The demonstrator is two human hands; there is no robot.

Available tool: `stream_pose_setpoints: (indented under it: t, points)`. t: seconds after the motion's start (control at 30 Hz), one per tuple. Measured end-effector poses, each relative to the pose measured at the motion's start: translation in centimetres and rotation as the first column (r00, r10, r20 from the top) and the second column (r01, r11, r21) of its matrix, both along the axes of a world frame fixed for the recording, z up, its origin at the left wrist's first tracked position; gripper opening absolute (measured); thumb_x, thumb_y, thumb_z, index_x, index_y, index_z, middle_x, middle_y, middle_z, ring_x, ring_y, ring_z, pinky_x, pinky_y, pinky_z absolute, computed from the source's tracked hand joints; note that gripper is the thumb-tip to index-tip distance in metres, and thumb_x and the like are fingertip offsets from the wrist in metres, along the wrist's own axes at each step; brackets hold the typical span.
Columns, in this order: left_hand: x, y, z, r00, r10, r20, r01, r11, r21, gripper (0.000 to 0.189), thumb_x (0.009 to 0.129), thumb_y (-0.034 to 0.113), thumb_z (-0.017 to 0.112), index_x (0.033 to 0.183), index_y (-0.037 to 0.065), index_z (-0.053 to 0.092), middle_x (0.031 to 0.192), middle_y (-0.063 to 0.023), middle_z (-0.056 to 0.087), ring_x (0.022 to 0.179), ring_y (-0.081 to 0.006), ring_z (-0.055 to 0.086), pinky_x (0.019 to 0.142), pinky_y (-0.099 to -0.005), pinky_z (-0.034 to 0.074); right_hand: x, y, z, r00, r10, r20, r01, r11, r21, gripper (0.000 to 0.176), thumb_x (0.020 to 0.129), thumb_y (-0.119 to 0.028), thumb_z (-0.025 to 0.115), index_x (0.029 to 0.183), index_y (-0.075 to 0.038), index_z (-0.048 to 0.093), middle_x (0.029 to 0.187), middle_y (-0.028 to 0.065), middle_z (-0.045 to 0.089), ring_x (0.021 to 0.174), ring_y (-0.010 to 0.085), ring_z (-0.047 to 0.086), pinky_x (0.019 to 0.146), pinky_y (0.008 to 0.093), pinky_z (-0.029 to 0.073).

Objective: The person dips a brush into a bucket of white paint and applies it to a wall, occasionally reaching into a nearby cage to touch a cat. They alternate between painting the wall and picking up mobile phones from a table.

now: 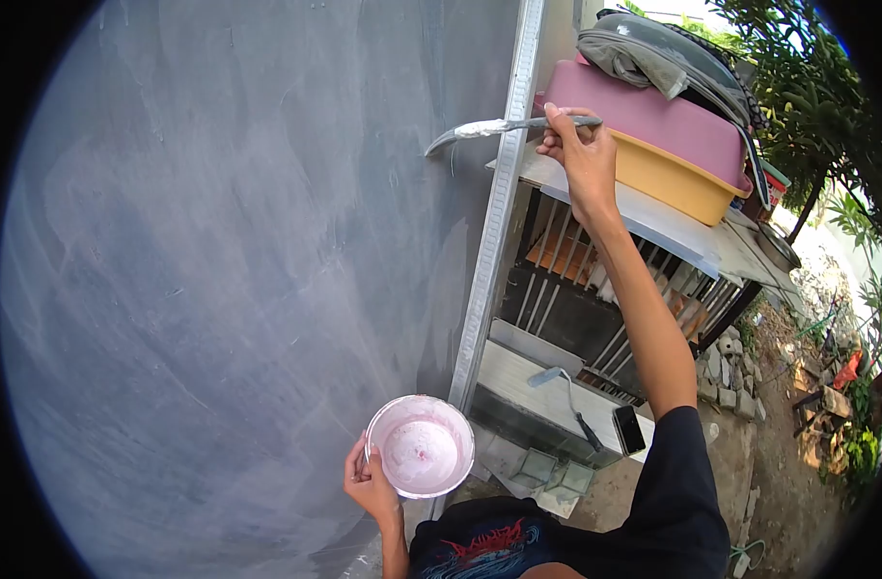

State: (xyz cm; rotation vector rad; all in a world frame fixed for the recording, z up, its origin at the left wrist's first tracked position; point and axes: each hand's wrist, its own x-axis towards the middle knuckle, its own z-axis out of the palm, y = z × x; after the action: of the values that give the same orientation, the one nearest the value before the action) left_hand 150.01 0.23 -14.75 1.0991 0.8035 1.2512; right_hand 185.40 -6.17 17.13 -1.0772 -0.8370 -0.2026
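Observation:
My right hand (586, 164) is closed around the dark handle of a paintbrush (482, 129). White paint coats the middle of the brush, and its dark bristles bend where the tip meets the grey wall panel (229, 241). Lower down, my left hand (372, 490) grips a small round tub (467, 459) by its side, thumb over the rim. Pale pinkish-white paint (422, 458) covers the inside of the tub. A pale metal edge strip (496, 212) runs along the panel's right side, behind the brush.
Pink (644, 111) and yellow basins (677, 179) sit on a barred cage (595, 280) at right, with a grey bag (653, 58) on top. A trowel-like tool (568, 396) and a phone (628, 429) lie on a ledge below. Stone blocks (735, 372) line the dirt ground.

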Motion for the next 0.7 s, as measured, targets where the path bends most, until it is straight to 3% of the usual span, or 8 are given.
stream_pose_setpoints:
  t: [0.23,0.33,0.5,0.57,0.63,0.7]
  points:
    - [-0.6,0.4,-0.5,0.995,0.097,0.026,-0.097,0.995,0.036,0.025,0.091,-0.001,0.06,0.115,-0.01,0.059,0.12,-0.0235,0.064,0.096,-0.0192,0.068,0.084,-0.0275,0.054,0.2,3.5,10.5,0.966,-0.008,0.258,-0.057,0.968,0.245,0.028,0.09,-0.022,0.07,0.095,0.003,0.057,0.074,0.0063,0.059,0.064,0.0106,0.057,0.064,0.0271,0.056]
    - [-0.7,0.2,-0.4,0.994,0.104,0.018,-0.105,0.994,0.032,0.025,0.091,-0.001,0.06,0.114,-0.01,0.059,0.12,-0.0237,0.063,0.098,-0.0199,0.067,0.086,-0.0284,0.054,0.0,2.9,13.2,0.948,-0.111,0.299,-0.007,0.93,0.367,0.019,0.092,-0.021,0.067,0.096,-0.003,0.06,0.076,0.0004,0.059,0.065,0.008,0.057,0.065,0.0258,0.056]
    - [-0.5,0.0,-0.3,0.995,0.1,0.02,-0.1,0.995,0.016,0.025,0.091,-0.001,0.06,0.115,-0.01,0.059,0.12,-0.0235,0.063,0.1,-0.0204,0.066,0.087,-0.0294,0.053,0.6,3.1,9.6,0.932,-0.205,0.3,0.045,0.884,0.464,0.017,0.093,-0.017,0.066,0.096,-0.001,0.061,0.077,0.0027,0.062,0.066,0.0089,0.059,0.063,0.0237,0.055]
    - [-0.5,0.1,-0.3,0.996,0.088,0.0,-0.088,0.996,0.006,0.026,0.091,-0.002,0.06,0.115,-0.01,0.059,0.12,-0.0234,0.064,0.1,-0.0204,0.067,0.087,-0.0294,0.053,0.6,3.5,5.7,0.97,-0.092,0.224,0.01,0.939,0.342,0.025,0.092,-0.022,0.068,0.096,0.0,0.057,0.074,0.0045,0.057,0.066,0.0101,0.055,0.06,0.0241,0.05]
    - [-0.5,0.1,-0.2,0.997,0.081,0.008,-0.081,0.997,0.017,0.026,0.091,-0.002,0.06,0.115,-0.01,0.059,0.12,-0.0234,0.064,0.1,-0.0203,0.067,0.087,-0.0292,0.053,0.3,3.4,1.3,0.974,-0.099,0.203,0.042,0.963,0.267,0.027,0.092,-0.024,0.067,0.093,0.0,0.056,0.068,0.0045,0.056,0.059,0.0087,0.053,0.056,0.0224,0.046]
    - [-0.2,0.3,-0.2,0.996,0.08,0.024,-0.081,0.996,0.028,0.026,0.091,-0.002,0.06,0.115,-0.01,0.059,0.119,-0.0234,0.064,0.099,-0.0202,0.067,0.088,-0.029,0.053,0.1,2.5,-2.8,0.989,-0.091,0.112,0.068,0.979,0.192,0.022,0.095,-0.021,0.064,0.094,-0.001,0.055,0.07,0.0036,0.053,0.062,0.0094,0.052,0.054,0.0236,0.043]
